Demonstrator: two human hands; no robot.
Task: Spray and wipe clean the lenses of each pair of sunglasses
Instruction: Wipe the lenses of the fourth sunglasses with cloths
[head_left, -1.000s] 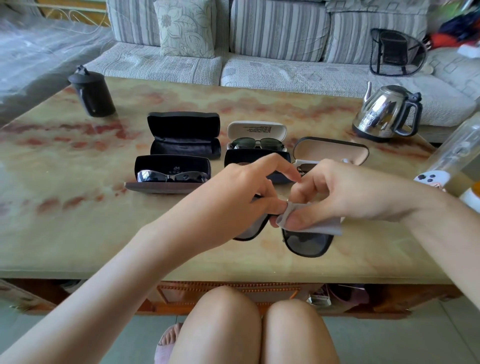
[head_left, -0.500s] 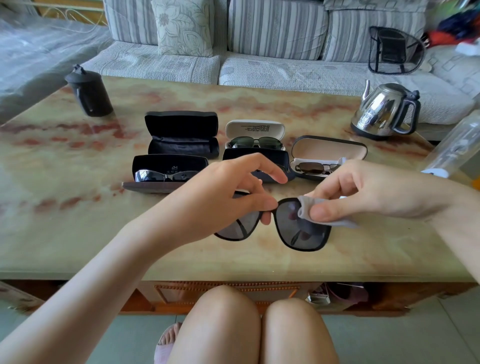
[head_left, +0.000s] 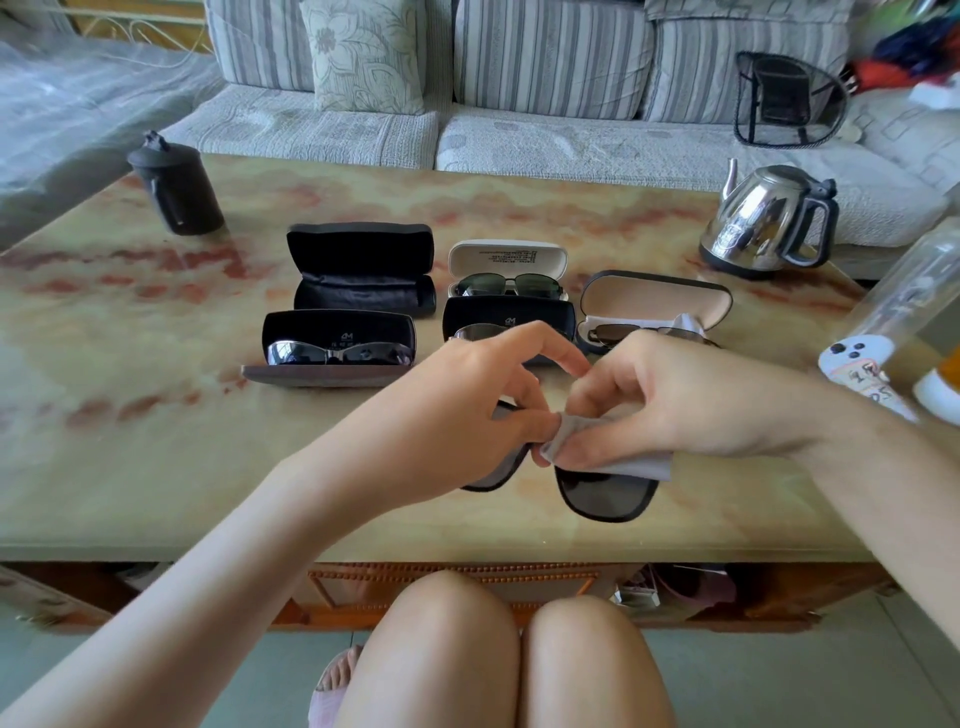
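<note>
Above the table (head_left: 156, 441), left hand (head_left: 467, 405) tight on black sunglasses (head_left: 608, 493), right hand (head_left: 675, 400) tight on grey cloth (head_left: 623, 460).

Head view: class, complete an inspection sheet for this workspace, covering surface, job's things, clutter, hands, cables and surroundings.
Surface: marbled table, glossy.
Job's things: black sunglasses held over the table; grey cloth against the lens on the right hand's side; five open cases, the back-left case empty, four holding sunglasses.
Clutter: steel kettle, dark canister, clear bottle at the right edge.
Hands: left hand grips the sunglasses' frame; right hand pinches the cloth.
Cables: nothing seen.
Surroundings: striped sofa behind the table.
</note>
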